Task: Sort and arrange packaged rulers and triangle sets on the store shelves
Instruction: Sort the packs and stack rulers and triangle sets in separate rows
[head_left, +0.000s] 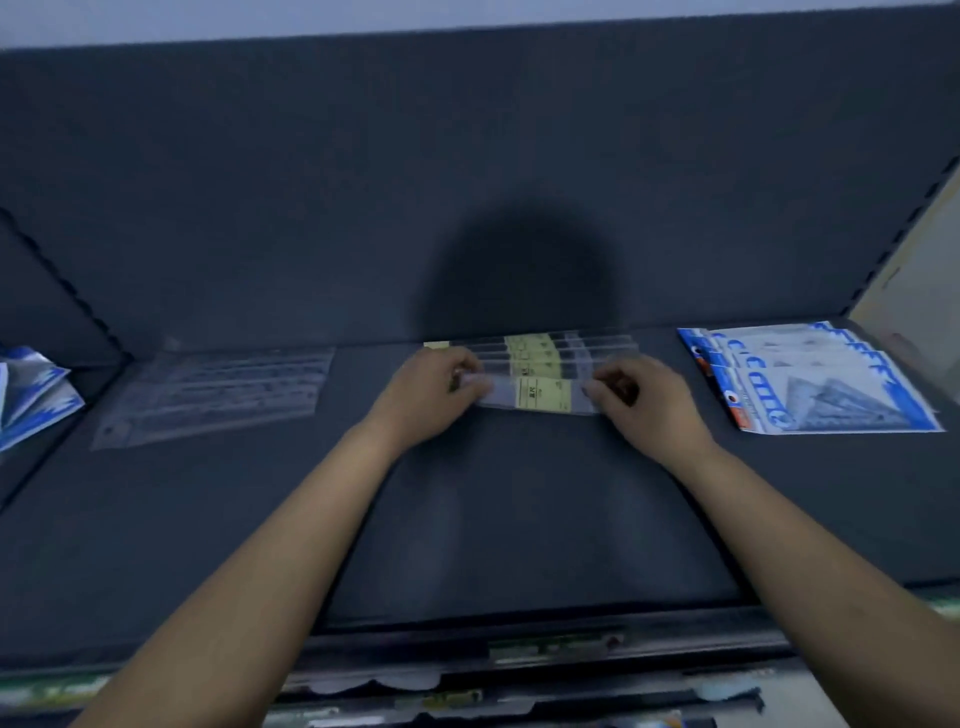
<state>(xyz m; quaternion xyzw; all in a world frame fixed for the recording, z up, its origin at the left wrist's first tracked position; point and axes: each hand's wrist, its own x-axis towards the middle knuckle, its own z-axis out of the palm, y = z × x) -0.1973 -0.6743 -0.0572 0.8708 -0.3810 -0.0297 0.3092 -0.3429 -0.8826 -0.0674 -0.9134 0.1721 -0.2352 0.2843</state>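
Here, the left-hand grip and right-hand grip are each pinching one end of a single packaged ruler, which is lying mid-way along the shelf and overlapping about four more rulers; about four triangle sets are lying at right.

— What lies on the shelf, left to right?
— Loose ruler packs on the left, a middle ruler row far back by the back panel, overlapping triangle sets on the right.
— And the hands?
— The left hand and right hand grip the ends of the nearest ruler pack, overlapping that row's near side.
— Farther left?
— More packs, at the frame's edge.
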